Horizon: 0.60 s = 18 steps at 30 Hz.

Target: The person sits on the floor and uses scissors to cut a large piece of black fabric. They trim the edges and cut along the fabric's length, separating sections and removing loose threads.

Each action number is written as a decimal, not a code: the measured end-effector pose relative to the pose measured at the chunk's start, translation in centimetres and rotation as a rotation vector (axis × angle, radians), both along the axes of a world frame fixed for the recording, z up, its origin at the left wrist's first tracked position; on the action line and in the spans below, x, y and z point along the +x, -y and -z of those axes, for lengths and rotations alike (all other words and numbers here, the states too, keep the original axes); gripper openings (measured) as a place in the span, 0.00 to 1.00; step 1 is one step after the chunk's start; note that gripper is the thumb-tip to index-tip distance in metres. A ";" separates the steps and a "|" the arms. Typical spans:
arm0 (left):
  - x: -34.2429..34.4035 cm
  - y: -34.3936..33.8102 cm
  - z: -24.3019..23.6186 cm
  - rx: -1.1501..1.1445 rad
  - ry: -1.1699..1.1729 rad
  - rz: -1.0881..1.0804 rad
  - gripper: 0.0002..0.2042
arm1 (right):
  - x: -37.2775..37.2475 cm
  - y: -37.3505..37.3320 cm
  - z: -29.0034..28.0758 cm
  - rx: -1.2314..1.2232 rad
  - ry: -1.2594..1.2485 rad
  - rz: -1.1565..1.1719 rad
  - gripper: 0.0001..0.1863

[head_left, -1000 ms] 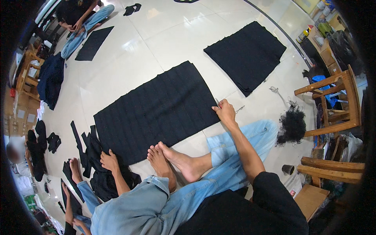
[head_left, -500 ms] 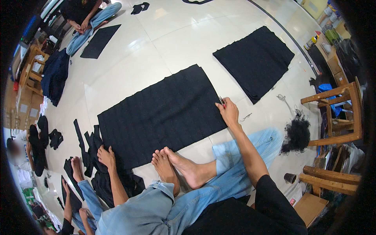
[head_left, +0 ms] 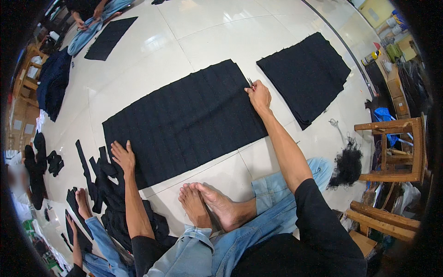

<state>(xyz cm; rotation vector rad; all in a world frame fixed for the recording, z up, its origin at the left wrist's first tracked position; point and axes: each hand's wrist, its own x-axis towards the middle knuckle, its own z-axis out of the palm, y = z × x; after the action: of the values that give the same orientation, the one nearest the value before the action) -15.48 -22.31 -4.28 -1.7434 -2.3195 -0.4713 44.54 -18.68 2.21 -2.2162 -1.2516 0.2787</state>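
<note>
A long black cloth panel [head_left: 184, 120] lies flat on the floor in front of my crossed feet. At its left edge my left hand [head_left: 123, 157] rests flat on the fabric, fingers spread. My right hand [head_left: 259, 96] is closed at the far right edge, touching the cloth. Small thread snips [head_left: 251, 83] with a red part stick out of that hand, pointed blades upward. Beyond it, to the right, lies a stack of folded black cloth [head_left: 305, 76]. Black strips and crumpled fabric [head_left: 122, 207] are heaped beside my left forearm.
A tuft of black thread [head_left: 347, 164] lies by a wooden stool frame [head_left: 392, 125] on the right. Another person sits at the far left near a black cloth piece [head_left: 110, 39]. A co-worker's foot and hand show at the lower left. Dark fabric [head_left: 55, 83] is piled farther left.
The long cloth now lies farther from my feet. My left hand has moved forward onto its left edge and spread out. My right hand has moved farther up the right edge with the thread snips.
</note>
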 end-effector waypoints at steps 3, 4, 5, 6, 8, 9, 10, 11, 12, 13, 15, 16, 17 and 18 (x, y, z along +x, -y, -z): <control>-1.5 -0.8 -0.5 -0.025 0.139 -0.095 0.28 | -0.3 0.1 -0.6 -0.023 0.037 -0.061 0.19; -1.8 0.5 -0.2 0.188 -0.133 -0.058 0.22 | -0.2 0.3 -0.4 -0.014 0.000 -0.042 0.19; -2.2 2.0 0.0 0.168 -0.046 -0.127 0.24 | 0.0 0.4 -0.2 -0.004 -0.039 -0.025 0.19; -0.9 3.7 -0.5 0.134 0.051 -0.186 0.26 | 0.8 1.0 0.3 -0.005 -0.065 0.004 0.19; 0.9 5.5 -4.1 0.020 0.146 -0.251 0.25 | 2.1 1.4 0.4 -0.061 -0.103 -0.087 0.17; 1.3 5.8 -5.7 -0.050 0.151 -0.256 0.23 | 2.7 1.2 0.3 -0.081 -0.125 -0.134 0.17; -0.1 6.0 -5.3 0.028 0.158 -0.236 0.21 | 2.6 0.9 0.3 -0.035 -0.076 -0.147 0.15; -1.5 6.1 -5.0 0.024 0.169 -0.193 0.21 | 2.7 0.7 0.4 -0.030 -0.048 -0.160 0.15; -2.1 6.2 -5.3 0.016 0.180 -0.151 0.21 | 2.6 0.6 0.2 -0.029 -0.021 -0.174 0.14; -2.9 6.3 -5.5 0.010 0.189 -0.109 0.22 | 2.2 0.5 -0.3 -0.024 0.004 -0.189 0.14; -3.7 6.2 -5.4 0.075 0.259 -0.097 0.21 | 1.8 0.4 -1.3 -0.059 0.013 -0.190 0.14; -3.5 6.2 -5.2 0.109 0.289 -0.104 0.21 | 2.0 0.7 -1.4 -0.079 0.005 -0.188 0.15; -3.4 6.3 -4.9 0.142 0.319 -0.112 0.21 | 2.2 1.0 -1.5 -0.099 -0.004 -0.186 0.15; -2.7 6.2 -5.3 0.146 0.334 -0.136 0.22 | 2.5 1.4 -1.4 -0.151 -0.009 -0.192 0.16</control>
<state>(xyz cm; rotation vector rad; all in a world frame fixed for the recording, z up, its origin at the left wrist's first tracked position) -18.20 -28.49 0.98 -1.5244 -2.5259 -0.9430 47.01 -20.10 3.65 -2.2182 -1.4843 0.4720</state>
